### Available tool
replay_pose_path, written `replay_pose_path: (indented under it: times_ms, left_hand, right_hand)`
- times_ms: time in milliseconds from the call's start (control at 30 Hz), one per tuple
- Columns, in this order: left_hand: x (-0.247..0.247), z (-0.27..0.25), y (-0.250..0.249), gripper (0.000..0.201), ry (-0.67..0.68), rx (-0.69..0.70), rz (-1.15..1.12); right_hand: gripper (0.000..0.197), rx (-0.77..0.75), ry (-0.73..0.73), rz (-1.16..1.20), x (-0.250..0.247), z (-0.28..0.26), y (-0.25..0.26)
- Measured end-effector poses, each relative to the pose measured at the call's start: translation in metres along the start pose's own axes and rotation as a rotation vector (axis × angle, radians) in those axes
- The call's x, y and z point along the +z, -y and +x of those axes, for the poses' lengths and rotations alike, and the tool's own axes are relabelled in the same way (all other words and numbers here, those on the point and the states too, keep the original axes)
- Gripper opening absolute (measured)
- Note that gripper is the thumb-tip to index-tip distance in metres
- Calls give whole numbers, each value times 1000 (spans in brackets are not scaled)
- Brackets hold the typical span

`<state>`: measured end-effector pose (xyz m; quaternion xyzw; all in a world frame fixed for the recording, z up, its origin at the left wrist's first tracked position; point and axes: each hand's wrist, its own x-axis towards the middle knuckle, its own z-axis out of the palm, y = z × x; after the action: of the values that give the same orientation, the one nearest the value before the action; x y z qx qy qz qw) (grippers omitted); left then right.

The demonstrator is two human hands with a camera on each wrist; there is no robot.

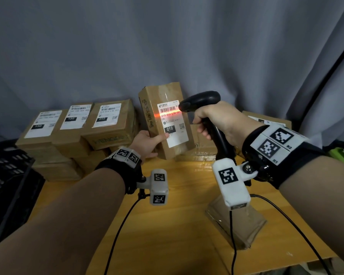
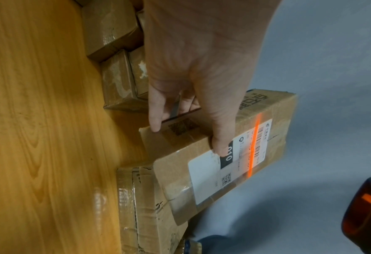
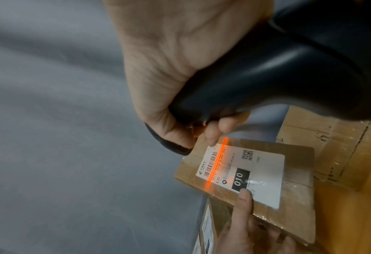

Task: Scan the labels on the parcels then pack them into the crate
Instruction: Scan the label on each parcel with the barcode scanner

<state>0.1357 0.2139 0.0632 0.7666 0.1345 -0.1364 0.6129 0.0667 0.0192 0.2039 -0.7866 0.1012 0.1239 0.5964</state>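
Note:
My left hand (image 1: 149, 140) holds a brown cardboard parcel (image 1: 163, 108) upright above the table, thumb on its white label (image 1: 172, 124) marked 010. In the left wrist view the left hand (image 2: 193, 86) grips the parcel (image 2: 204, 194) at its lower end. My right hand (image 1: 213, 120) grips the black barcode scanner (image 1: 200, 101) by its handle, its head right beside the label. An orange scan line (image 1: 166, 113) crosses the barcode. In the right wrist view the right hand (image 3: 175, 72) is wrapped round the scanner (image 3: 267, 82), above the label (image 3: 243, 177).
Stacks of labelled parcels (image 1: 75, 132) stand at the back left of the wooden table (image 1: 177, 225). A black crate (image 1: 6, 175) sits off the table's left edge. More parcels (image 1: 266, 120) lie behind my right wrist. A taped scanner stand (image 1: 238, 225) and cables lie near the front.

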Motion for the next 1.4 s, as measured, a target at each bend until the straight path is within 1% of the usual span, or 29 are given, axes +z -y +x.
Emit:
replay_pose_path:
  times_ms: [167, 300, 400, 467, 700, 933, 1133, 1200, 1300, 1367, 1400]
  left_hand:
    - [-2, 1, 2, 68, -5, 1, 3]
    - [-2, -1, 3, 69, 1, -3, 4]
    - [1, -5, 3, 57, 11, 10, 25]
    - [3, -7, 2, 53, 16, 12, 26]
    - [5, -11, -2, 49, 5, 11, 22]
    - [11, -9, -2, 46, 54, 21, 1]
    - [19, -9, -6, 50, 94, 24, -10]
    - [20, -10, -8, 51, 103, 30, 2]
    - [20, -10, -9, 55, 101, 25, 8]
    - [19, -8, -7, 60, 90, 14, 14]
    - [18, -8, -7, 60, 86, 14, 20]
  right_hand:
    - [5, -11, -26, 31, -2, 2, 0]
    - [6, -20, -17, 37, 1, 3, -1]
    - [4, -6, -26, 21, 3, 5, -3]
    - [4, 1, -35, 14, 4, 6, -4]
    - [4, 1, -48, 24, 3, 9, -7]
    - [5, -6, -61, 37, 2, 11, -11]
    - [12, -11, -96, 42, 2, 14, -14]
    - [12, -9, -96, 39, 2, 15, -14]
    - [9, -10, -98, 39, 2, 14, -13]
    - [10, -14, -104, 41, 1, 15, -12]
    - [12, -15, -102, 39, 0, 15, -11]
